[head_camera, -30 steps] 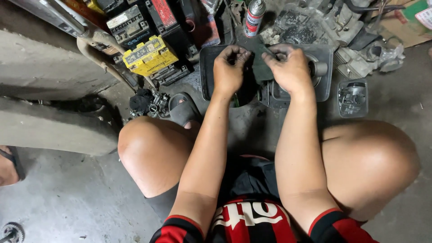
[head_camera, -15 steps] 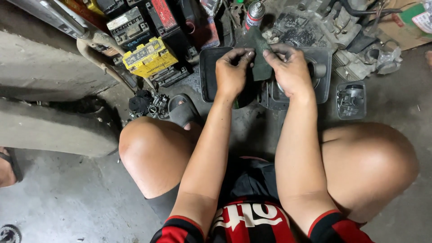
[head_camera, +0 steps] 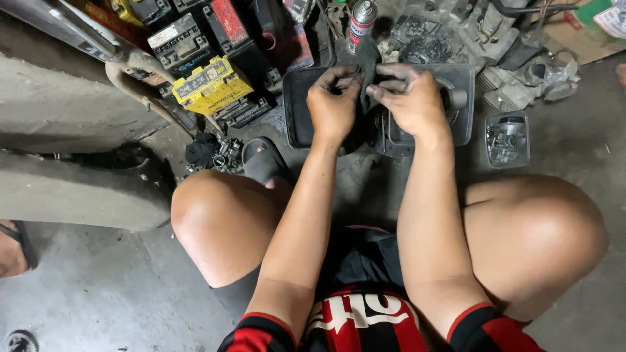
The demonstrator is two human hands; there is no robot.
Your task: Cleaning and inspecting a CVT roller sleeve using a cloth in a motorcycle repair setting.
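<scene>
The dark rag (head_camera: pixel 366 65) is pinched between left hand (head_camera: pixel 334 101) and right hand (head_camera: pixel 411 98).

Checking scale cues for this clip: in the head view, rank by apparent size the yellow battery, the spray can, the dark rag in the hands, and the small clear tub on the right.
1. yellow battery
2. dark rag, partly hidden by left hand and right hand, so unsure
3. small clear tub
4. spray can, cut off at the top edge

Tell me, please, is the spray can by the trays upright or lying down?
Upright: the spray can stands on its base beyond the black tray, its cap toward the camera.
</scene>
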